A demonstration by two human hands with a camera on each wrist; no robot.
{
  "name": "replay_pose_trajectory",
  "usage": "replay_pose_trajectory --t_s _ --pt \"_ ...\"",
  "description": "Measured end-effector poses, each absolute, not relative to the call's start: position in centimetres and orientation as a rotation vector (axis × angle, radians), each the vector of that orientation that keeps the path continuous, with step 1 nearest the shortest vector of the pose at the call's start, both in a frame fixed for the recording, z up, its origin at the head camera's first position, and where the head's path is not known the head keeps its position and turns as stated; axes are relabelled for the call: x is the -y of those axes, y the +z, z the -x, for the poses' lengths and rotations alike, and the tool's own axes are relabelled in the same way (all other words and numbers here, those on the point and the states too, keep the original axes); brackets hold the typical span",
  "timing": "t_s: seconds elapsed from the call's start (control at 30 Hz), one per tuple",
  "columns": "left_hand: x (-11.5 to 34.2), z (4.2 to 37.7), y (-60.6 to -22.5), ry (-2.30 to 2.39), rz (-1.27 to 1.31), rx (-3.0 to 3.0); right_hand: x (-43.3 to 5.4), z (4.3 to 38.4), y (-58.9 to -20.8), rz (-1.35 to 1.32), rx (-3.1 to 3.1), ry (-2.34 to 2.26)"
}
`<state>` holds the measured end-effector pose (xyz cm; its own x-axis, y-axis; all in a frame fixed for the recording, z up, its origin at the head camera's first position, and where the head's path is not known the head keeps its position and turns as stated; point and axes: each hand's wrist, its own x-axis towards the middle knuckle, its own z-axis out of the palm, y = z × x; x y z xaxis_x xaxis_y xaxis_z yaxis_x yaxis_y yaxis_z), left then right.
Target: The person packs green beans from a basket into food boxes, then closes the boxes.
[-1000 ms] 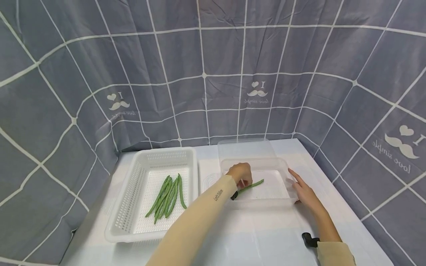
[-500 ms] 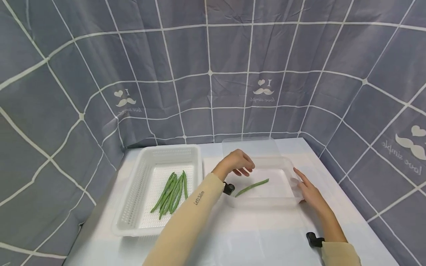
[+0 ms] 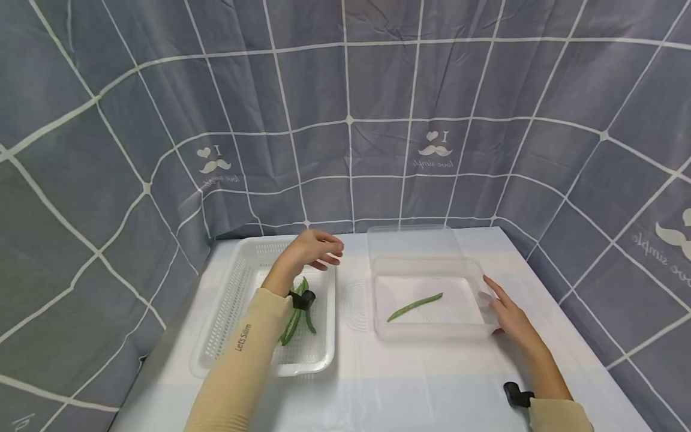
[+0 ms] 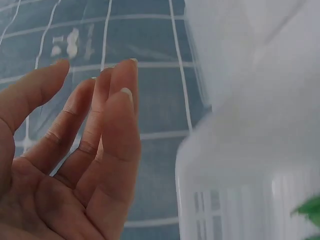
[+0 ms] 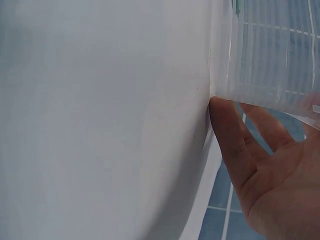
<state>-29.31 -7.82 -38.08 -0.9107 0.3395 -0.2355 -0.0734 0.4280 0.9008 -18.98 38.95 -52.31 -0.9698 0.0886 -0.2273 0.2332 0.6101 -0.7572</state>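
Observation:
My left hand [image 3: 309, 251] is above the white perforated basket [image 3: 327, 354], its fingers loosely spread with nothing between them; the left wrist view shows the bare palm [image 4: 55, 205]. Under its wrist lie several green beans [image 3: 292, 327] in the basket, partly hidden by the arm. To the right, a single green bean [image 3: 414, 306] rests slantwise in a clear plastic box [image 3: 432, 331]. My right hand [image 3: 510, 315] touches that box's right side from outside. In the right wrist view its fairly straight fingers [image 5: 232, 140] are at the box's lower corner.
A clear flat lid-like sheet [image 3: 412, 241] lies behind the box, near the table's back edge. Both containers stand on a white-covered table [image 3: 399, 384], with a strip of it between them. A grey checked curtain [image 3: 378, 150] encloses the back and sides.
My left hand let go of a green bean in the clear box, rose, and moved left over to the basket. My right hand stays at the box's side. The view shifted slightly.

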Motion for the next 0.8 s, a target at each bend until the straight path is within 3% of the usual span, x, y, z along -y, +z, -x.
replay_pose_trajectory --t_s 0.43,0.8 --pt "17.9 29.0 -41.0 1.36 0.008 -2.445 -38.8 18.9 -52.3 -0.277 -2.662 -1.299" --pt "20.5 28.2 -44.0 1.174 0.152 -2.505 -38.8 18.7 -52.3 -0.266 -2.659 -1.32"
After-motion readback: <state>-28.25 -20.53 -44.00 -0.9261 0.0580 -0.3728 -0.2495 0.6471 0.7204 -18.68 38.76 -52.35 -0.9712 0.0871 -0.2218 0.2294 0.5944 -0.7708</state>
